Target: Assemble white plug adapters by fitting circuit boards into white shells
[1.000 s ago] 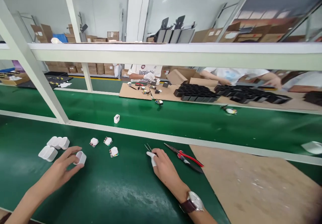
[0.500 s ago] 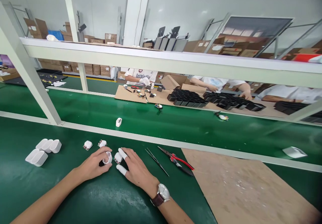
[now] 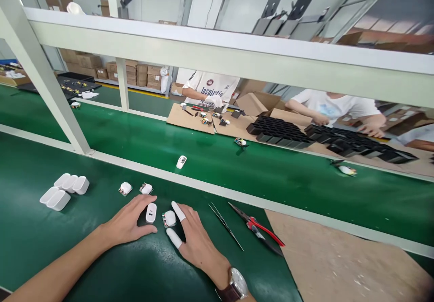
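A white charger housing [image 3: 151, 214] stands on the green work surface with its slotted end up. Around it my left hand [image 3: 130, 220] is open, thumb and fingers spread to either side. Just to the right lies a small circuit board with a white block [image 3: 170, 218]. My right hand [image 3: 195, 238] is open beside this board, with white finger cots on thumb and index finger; whether the index touches the block I cannot tell. Two similar boards lie farther back, a left one [image 3: 125, 188] and a right one [image 3: 146, 188].
Several white housings [image 3: 58, 200] stand at the left. Tweezers [image 3: 226, 226] and red-handled pliers [image 3: 257, 228] lie right of my hands, beside a cardboard sheet [image 3: 342, 261]. Beyond the pale rail, a green belt [image 3: 142, 146] carries a white part [image 3: 181, 162]. Co-workers sit opposite.
My left hand has let go of the housing, which was tilted in its fingers with a hollow side showing and now stands slotted end up. My right hand stays by the board. The view has shifted.
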### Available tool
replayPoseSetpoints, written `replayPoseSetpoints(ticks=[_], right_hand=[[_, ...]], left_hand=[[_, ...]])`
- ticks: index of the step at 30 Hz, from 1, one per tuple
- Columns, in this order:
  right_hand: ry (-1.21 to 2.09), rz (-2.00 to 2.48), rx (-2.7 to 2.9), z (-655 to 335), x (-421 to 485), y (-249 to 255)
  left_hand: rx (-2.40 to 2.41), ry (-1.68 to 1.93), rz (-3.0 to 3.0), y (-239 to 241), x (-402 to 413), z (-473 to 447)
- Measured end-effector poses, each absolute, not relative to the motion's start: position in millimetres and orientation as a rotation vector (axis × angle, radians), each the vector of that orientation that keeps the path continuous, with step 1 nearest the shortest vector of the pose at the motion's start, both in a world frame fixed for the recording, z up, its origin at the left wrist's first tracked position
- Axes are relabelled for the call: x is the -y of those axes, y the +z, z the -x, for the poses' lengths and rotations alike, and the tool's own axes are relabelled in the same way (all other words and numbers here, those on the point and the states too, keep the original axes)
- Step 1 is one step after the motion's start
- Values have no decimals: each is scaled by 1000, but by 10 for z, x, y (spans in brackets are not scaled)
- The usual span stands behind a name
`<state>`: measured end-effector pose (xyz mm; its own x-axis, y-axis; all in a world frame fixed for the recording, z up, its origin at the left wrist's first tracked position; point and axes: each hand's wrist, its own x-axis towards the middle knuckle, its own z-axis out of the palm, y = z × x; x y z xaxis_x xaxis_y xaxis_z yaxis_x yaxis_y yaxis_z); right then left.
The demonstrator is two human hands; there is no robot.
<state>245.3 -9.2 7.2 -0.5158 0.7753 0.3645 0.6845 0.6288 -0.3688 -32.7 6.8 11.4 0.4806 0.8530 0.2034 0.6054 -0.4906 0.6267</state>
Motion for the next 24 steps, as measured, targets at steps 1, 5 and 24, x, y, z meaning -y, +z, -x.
replayPoseSetpoints(ticks=[1,5,24], right_hand=[[261,1130,2364,-2475,94,87],[279,1088,2343,-2500,66,109],[15,868,2197,-2301,265,209]], left_hand=[[-1204,685,-2259,130,-64,339],[-1190,607,-2251,152,-51,370],[-1036,824,-2358,80,2,233]])
